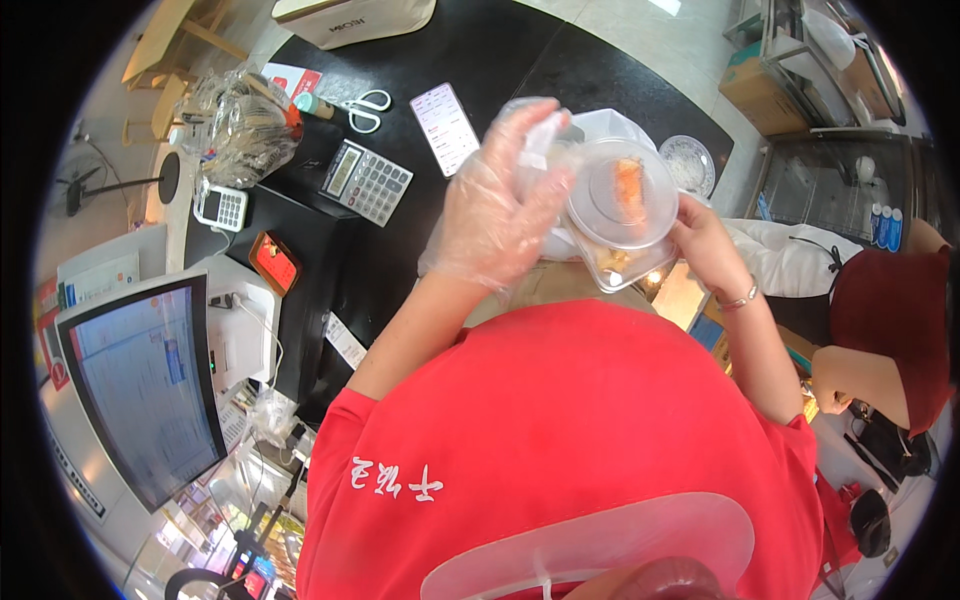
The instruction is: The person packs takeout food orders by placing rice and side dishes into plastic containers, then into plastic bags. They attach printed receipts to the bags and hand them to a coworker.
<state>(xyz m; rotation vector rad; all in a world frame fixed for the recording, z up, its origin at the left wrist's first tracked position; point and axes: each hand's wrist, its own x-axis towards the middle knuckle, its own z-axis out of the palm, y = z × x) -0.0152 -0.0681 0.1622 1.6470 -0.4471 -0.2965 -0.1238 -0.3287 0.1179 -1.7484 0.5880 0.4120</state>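
Note:
My left hand (499, 210) wears a loose clear plastic glove, with its fingers and thumb spread beside a white plastic bag (611, 124). Whitish plastic shows between those fingers; I cannot tell whether they grip it. My bare right hand (705, 244) holds the right edge of stacked clear containers. On top is a round plastic container (589, 202) with an orange piece of food (630, 191) showing in or through it. Under it, a squarer clear tray (607, 281) contains yellowish food.
On the black table (510, 45) are a phone (444, 129), a calculator (367, 182), white-handled scissors (366, 112) and a round clear container (686, 166). A plastic-wrapped bundle (251, 131) stands left, above a monitor (142, 382). A person in dark red (889, 330) is close on the right.

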